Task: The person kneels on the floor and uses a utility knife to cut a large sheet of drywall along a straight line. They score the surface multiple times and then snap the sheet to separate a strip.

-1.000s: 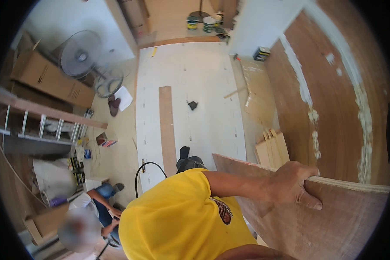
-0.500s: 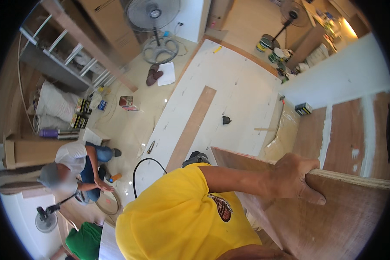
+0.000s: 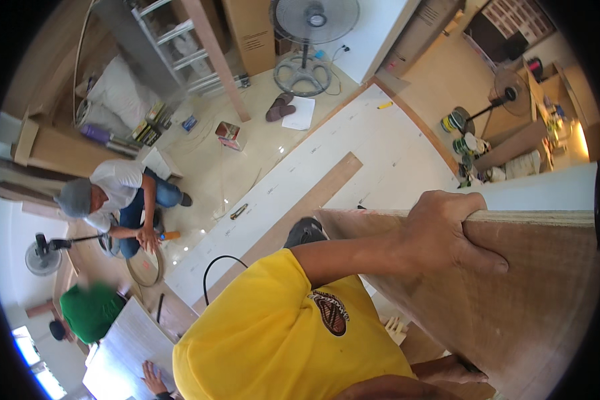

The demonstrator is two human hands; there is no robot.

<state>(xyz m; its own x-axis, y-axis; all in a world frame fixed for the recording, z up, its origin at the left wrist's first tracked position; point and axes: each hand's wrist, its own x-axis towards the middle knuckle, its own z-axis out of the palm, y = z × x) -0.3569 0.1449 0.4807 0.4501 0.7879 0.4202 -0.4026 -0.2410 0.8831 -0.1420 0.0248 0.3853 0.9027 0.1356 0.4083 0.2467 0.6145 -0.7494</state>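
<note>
My left arm, in a yellow sleeve (image 3: 273, 283), reaches to the right. At its end my left hand (image 3: 447, 233) is closed over the top edge of a brown plywood sheet (image 3: 513, 300), which stands on edge. The fingers go over the far side and the thumb presses the near face. My right forearm (image 3: 393, 388) shows only at the lower edge, with its hand out of view. Near the sheet's lower part is a bit of bare skin (image 3: 457, 371); I cannot tell whether it is a hand or a foot.
A white panel (image 3: 260, 193) on the floor bears a brown strip (image 3: 327, 187) and a utility knife (image 3: 239, 211). A person in a grey cap (image 3: 123, 193) squats at left. Another in green (image 3: 93, 310) is beside a pale board (image 3: 130, 353), touched by someone's hand (image 3: 155, 379). Fans and buckets stand behind.
The view has turned, so the room has shifted rightward at the top. The plywood's top edge looks more level, and more of the person in green shows. My left hand keeps its grip.
</note>
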